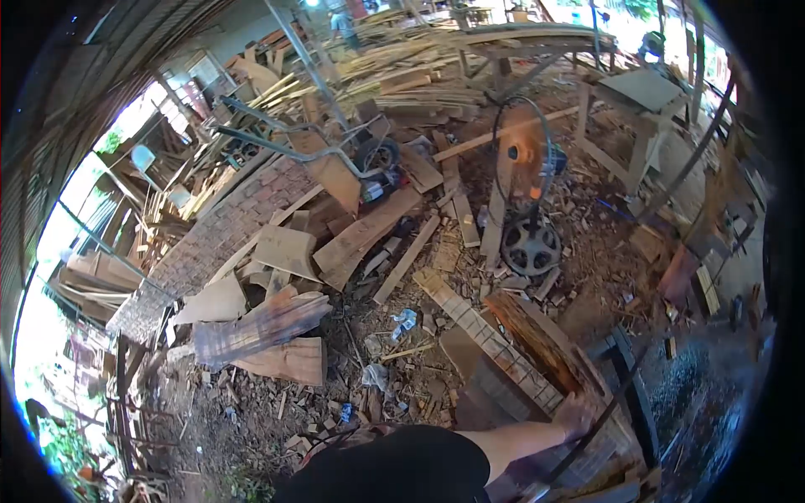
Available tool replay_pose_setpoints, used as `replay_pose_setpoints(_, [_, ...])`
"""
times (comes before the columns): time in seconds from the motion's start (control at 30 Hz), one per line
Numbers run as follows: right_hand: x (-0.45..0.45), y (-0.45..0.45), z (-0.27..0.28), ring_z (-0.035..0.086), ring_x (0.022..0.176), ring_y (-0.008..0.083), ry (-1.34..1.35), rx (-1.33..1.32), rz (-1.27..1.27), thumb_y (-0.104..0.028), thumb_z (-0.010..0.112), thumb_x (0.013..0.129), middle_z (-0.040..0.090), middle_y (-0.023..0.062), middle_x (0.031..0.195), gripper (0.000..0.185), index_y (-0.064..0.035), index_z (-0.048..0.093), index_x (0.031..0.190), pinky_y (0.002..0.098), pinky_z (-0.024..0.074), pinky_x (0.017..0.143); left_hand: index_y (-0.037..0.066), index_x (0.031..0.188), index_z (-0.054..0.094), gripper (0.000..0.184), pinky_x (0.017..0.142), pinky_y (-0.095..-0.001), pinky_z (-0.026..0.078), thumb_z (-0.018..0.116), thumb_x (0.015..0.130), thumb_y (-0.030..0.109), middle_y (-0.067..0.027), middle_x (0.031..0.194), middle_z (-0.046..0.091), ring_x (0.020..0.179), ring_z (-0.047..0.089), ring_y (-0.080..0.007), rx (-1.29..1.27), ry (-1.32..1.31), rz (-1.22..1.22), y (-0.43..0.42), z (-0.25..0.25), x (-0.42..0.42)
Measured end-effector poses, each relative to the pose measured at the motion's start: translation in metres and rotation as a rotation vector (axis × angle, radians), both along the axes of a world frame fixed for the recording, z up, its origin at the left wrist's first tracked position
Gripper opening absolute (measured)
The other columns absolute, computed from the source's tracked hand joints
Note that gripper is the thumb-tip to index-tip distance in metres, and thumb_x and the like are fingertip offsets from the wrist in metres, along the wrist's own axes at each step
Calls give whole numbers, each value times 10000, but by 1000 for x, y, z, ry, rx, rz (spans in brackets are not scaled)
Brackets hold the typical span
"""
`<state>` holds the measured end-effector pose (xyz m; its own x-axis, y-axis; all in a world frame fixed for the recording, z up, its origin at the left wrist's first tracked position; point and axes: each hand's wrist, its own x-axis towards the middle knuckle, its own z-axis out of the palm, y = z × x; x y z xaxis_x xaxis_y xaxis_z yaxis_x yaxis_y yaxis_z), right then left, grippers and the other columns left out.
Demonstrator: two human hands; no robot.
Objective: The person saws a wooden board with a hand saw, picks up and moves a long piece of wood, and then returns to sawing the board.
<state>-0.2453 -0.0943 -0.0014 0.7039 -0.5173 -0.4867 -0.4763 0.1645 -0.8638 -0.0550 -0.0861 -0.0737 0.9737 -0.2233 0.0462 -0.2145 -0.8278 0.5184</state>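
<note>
At the lower right, my right hand [575, 417] rests at the lower end of a long pale board with dark cross marks [495, 339]. Its fingers are too blurred to tell whether they grip the board. Beside that board lies a rough slab with orange-brown bark [537, 339], and darker flat panels [490, 390] are under and left of it. The bare forearm reaches in from a dark sleeve at the bottom. My left hand does not show.
An orange fan [524, 152] in a round guard stands on a wheel-like base [531, 247]. An overturned wheelbarrow [327, 155] is farther left. Planks [281, 327], wood scraps and plastic litter [403, 322] cover the ground. A person [344, 27] stands far back.
</note>
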Motion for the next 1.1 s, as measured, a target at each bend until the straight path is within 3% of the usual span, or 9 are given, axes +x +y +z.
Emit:
replay_pose_setpoints(0.13, [0,-1,-8,512,1074,196,34,-8,28,-462,521,906,546,119,1212,583,7,493,1251,311,404,899,59,954,627,286,894,-446,341,411,844,211,-178,1063,597,1036,523,-287,120,91,-60,9,35,5])
replay_pose_setpoints(0.2, [2,-1,-8,507,1085,194,34,-4,33,-462,522,905,542,119,1219,587,3,485,1262,303,396,909,55,1093,567,335,975,-464,326,413,842,213,-146,1111,583,1100,516,-284,119,276,-157,14,46,8])
replay_pose_setpoints(0.33, [8,5,2,497,1107,189,26,5,35,-463,523,904,535,119,1233,597,-5,468,1283,288,380,929,67,1055,582,304,911,-450,339,400,849,197,-146,1052,604,1070,518,-263,95,123,-102,12,39,2])
replay_pose_setpoints(0.8, [-3,8,23,462,1185,172,-92,58,-70,-463,527,901,509,119,1281,638,-33,408,1358,235,325,997,82,975,610,273,783,-395,372,418,833,215,-109,982,626,949,567,-250,209,101,-163,15,50,8])
replay_pose_setpoints(0.87, [-17,6,6,465,1047,145,-88,33,-84,-422,527,904,514,89,1155,545,-34,448,1279,224,331,886,80,971,612,274,772,-392,375,433,824,224,-109,959,629,928,574,-243,209,93,-161,18,52,5])
replay_pose_setpoints(1.0, [-57,2,-32,470,772,92,-81,-13,-65,-339,527,909,524,29,903,371,-34,527,1120,203,344,663,109,792,646,203,662,-422,411,488,765,233,-100,745,635,736,608,-257,324,-46,-151,19,35,7])
replay_pose_setpoints(1.03, [-60,1,-46,471,703,79,-102,-27,-31,-319,527,911,527,13,840,332,-34,547,1080,198,347,607,128,702,641,167,580,-430,419,509,745,220,-79,652,617,641,602,-258,350,-273,-93,18,22,7])
replay_pose_setpoints(1.1, [-58,-1,-73,474,565,52,-128,-68,-1,-277,527,913,532,-17,714,265,-34,586,1001,188,353,496,154,662,646,189,533,-394,429,520,771,245,-65,646,631,616,611,-216,403,-368,-129,23,2,8])
